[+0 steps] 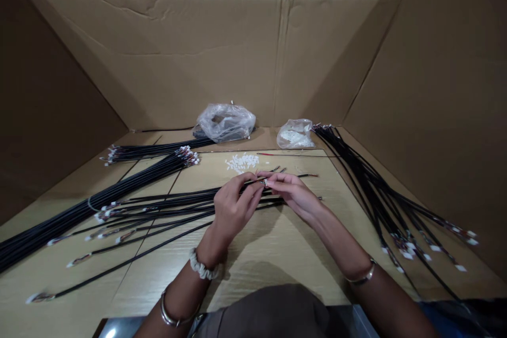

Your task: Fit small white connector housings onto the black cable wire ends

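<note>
My left hand is closed in a pinch on the wire end of a black cable, its fingers hiding most of the grip. Fingertip to fingertip with it, my right hand pinches a small white connector at the wires. Thin coloured wire shows just above the fingertips. Under and beside both hands lie several loose black cables, running left to white connectors. Beyond the hands, a pile of small white connector pieces is spread on the table.
A tied bundle of black cables lies at left, another bundle behind it. At right a fanned bundle hangs toward the front edge. Two clear plastic bags and a thin red-tipped rod lie at the back. Cardboard walls enclose the table.
</note>
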`<state>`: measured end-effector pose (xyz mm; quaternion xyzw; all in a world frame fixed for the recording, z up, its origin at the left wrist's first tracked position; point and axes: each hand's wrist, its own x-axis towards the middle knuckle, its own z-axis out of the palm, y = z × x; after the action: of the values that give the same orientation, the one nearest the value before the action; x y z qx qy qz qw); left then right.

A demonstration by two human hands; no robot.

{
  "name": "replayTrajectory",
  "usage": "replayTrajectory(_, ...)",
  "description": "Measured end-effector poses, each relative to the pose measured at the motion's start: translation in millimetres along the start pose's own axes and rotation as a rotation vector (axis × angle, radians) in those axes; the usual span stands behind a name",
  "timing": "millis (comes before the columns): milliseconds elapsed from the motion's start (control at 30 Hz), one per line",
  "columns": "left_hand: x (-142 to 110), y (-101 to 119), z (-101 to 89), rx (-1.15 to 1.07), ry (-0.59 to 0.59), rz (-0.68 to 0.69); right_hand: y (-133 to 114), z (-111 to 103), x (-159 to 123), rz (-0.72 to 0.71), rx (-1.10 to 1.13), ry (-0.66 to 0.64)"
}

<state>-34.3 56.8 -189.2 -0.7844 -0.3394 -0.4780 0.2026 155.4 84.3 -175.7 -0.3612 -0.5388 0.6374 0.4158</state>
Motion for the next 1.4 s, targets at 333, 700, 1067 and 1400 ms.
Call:
replayTrajectory(333, -2.6, 0.4, 2.8, -0.043, -0.006, -0.025, 1.2, 1.3, -1.4, -0.043, -0.039, 0.018)
replayTrajectory(700, 1.6, -0.9, 1.7, -0.255, 0.013, -0.376, 3.1, 0.1, 2.1, -0.107, -0.087, 0.113)
replayTrajectory(1067, -1.8, -5.7, 9.1, -0.404, -0.151, -0.516, 5.6, -2.7, 4.5, -0.219, -0.270, 0.159)
replayTrajectory(1400, -4.6, -4.9, 9.5, -0.455, -0.184, -0.526, 5.1, -1.0, 5.9, -0.311, -0.451, 0.184)
